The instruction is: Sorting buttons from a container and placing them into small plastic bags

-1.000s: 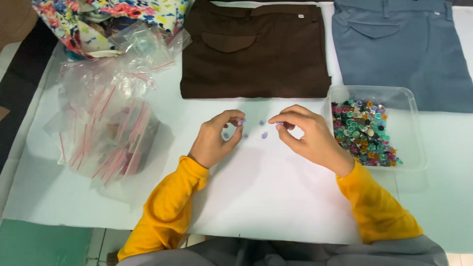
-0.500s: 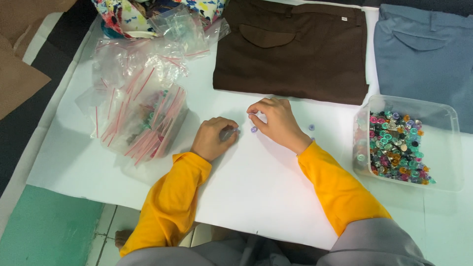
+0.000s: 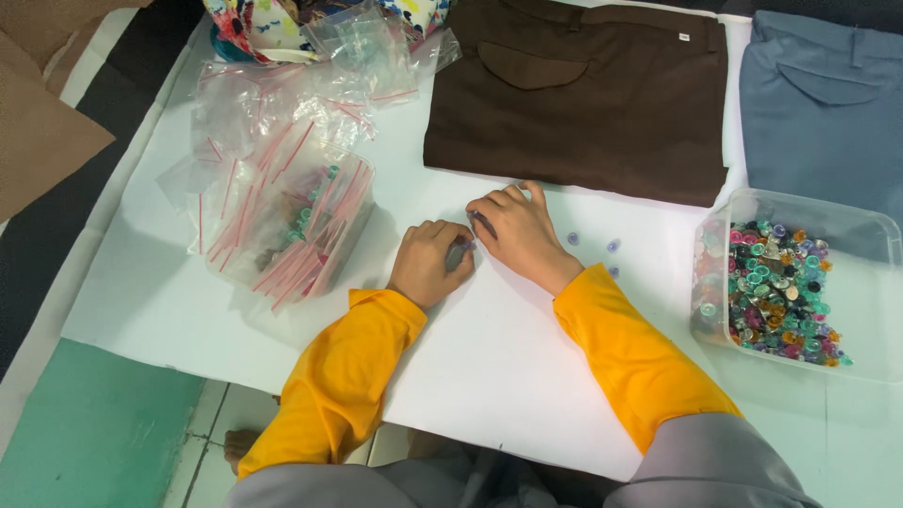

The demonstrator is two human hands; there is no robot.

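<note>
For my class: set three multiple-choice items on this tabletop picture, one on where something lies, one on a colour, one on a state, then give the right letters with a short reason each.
1. Where does the clear tub of coloured beads stand?
A. beside the right hand, toward the table's right edge
B. on the brown garment
C. under the plastic bags

2. What colour are the sleeves?
A. green
B. orange-yellow
C. white

3. How do the two hands stand?
A. far apart at the table's edges
B. flat, palms up
C. close together, fingertips meeting over something small

Key: 1 A, the tub sits on the white sheet right of that hand, below the blue-grey garment. 2 B, both forearms show orange-yellow cloth. 3 C, the left hand and the right pinch at one spot; what they hold is too small to tell.
</note>
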